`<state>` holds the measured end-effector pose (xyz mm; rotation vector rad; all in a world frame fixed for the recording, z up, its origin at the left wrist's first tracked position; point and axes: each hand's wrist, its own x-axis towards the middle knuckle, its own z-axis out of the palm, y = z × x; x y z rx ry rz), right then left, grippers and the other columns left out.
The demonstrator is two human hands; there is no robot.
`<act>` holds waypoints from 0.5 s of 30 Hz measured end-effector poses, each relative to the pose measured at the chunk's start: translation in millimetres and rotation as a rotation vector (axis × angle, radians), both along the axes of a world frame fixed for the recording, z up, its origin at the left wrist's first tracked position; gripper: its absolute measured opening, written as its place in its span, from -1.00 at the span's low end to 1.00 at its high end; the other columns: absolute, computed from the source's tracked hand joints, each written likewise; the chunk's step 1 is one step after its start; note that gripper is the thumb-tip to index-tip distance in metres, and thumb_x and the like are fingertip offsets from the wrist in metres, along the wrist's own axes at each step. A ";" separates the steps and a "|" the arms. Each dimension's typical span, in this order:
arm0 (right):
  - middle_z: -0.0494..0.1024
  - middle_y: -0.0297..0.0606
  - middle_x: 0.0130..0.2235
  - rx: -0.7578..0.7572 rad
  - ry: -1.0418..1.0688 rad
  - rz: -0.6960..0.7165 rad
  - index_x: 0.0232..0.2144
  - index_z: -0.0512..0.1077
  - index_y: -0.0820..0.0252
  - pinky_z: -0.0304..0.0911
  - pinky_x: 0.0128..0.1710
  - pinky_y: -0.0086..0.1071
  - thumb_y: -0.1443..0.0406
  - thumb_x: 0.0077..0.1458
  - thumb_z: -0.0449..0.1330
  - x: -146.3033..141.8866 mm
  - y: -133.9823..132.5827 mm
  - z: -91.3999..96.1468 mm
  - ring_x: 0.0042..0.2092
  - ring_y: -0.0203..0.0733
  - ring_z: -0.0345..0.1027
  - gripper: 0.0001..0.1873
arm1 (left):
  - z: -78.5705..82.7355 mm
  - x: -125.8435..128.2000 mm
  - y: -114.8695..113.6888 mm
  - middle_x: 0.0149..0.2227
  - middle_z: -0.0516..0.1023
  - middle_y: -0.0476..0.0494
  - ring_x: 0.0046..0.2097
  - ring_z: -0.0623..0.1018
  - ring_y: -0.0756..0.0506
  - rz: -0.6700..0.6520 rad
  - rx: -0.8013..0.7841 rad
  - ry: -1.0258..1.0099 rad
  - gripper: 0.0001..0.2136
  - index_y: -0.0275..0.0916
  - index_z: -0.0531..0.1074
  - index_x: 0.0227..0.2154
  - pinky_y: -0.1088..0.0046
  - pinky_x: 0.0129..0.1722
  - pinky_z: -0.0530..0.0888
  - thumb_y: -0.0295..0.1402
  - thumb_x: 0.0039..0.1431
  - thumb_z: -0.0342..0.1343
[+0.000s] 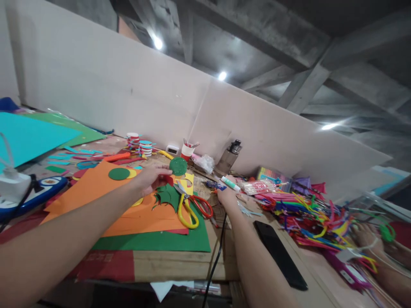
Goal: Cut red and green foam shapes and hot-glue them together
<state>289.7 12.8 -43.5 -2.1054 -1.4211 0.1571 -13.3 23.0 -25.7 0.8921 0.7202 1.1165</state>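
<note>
My left hand (150,180), raised over orange paper sheets (112,207), pinches a round green disc (178,166) with a glossy face. A small red piece (167,179) shows just under its fingers. My right hand (228,199) is closed around a blue tool (215,185) that looks like a hot glue gun, with a black cord (216,256) running down off the table edge. Between the hands lie yellow-handled scissors (188,211) and red-handled scissors (203,206). Beside them is a cut-up dark green paper piece (168,197).
A glue stick (230,184), a bottle (228,157) and a cup of pencils (187,151) stand or lie behind. A black phone (280,255) lies right of my forearm. Colourful pipe cleaners (308,214) heap at right, near another person's hand (367,237).
</note>
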 end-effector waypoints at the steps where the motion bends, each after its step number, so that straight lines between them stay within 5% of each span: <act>1: 0.54 0.16 -0.31 0.023 0.009 -0.004 -0.47 0.48 0.33 0.27 -0.14 -0.06 0.21 0.01 0.25 -1.5 -3.5 4.1 -0.10 0.23 0.42 -0.77 | -1.0 0.4 0.4 -0.60 0.43 0.02 -0.59 0.49 0.04 -0.008 0.002 -0.012 -0.88 -0.32 0.40 -0.49 0.63 -0.63 0.38 -0.54 -0.11 0.24; 3: 0.51 0.28 -0.17 0.098 0.062 0.009 -0.39 0.49 0.35 0.21 -0.07 0.00 0.17 -0.03 0.25 -11.2 -9.6 13.0 0.03 0.33 0.33 -0.71 | -2.1 1.7 -0.4 -0.60 0.42 0.03 -0.59 0.49 0.04 -0.024 0.000 -0.033 -0.87 -0.31 0.40 -0.50 0.63 -0.63 0.37 -0.55 -0.11 0.25; 6: 0.50 0.14 -0.08 0.195 0.190 0.151 -0.27 0.49 0.28 0.24 -0.08 -0.15 0.09 0.05 0.14 -42.3 -14.1 26.2 0.03 0.13 0.33 -0.63 | -1.5 4.5 -5.4 -0.56 0.45 0.01 -0.58 0.47 0.07 -0.086 -0.023 -0.051 -0.88 -0.33 0.45 -0.45 0.64 -0.62 0.36 -0.56 -0.10 0.25; 10: 0.57 -0.21 -0.21 0.194 0.439 0.408 -0.19 0.49 0.18 0.28 -0.39 -0.39 0.06 0.16 -0.11 -93.3 -18.3 34.6 -0.34 -0.25 0.43 -0.52 | 1.8 7.3 -12.5 -0.54 0.47 -0.03 -0.58 0.45 0.09 -0.153 -0.038 -0.054 -0.89 -0.35 0.50 -0.41 0.65 -0.62 0.36 -0.56 -0.07 0.25; 12: 0.53 -0.26 -0.36 0.195 0.687 0.551 -0.30 0.49 0.22 0.20 -0.48 -0.45 0.08 0.10 -0.01 -111.0 -22.4 33.6 -0.45 -0.31 0.35 -0.60 | 3.5 8.0 -14.2 -0.55 0.47 -0.02 -0.59 0.45 0.09 -0.137 -0.043 -0.055 -0.90 -0.35 0.51 -0.43 0.64 -0.62 0.36 -0.57 -0.07 0.24; 15: 0.40 -0.38 -0.59 0.216 0.836 0.541 -0.52 0.44 0.23 0.10 -0.56 -0.47 0.14 -0.03 0.14 -123.2 -29.2 30.0 -0.57 -0.36 0.21 -0.74 | 4.8 9.2 -15.0 -0.57 0.46 -0.02 -0.60 0.44 0.09 -0.117 -0.056 -0.054 -0.92 -0.36 0.50 -0.47 0.65 -0.62 0.36 -0.59 -0.08 0.22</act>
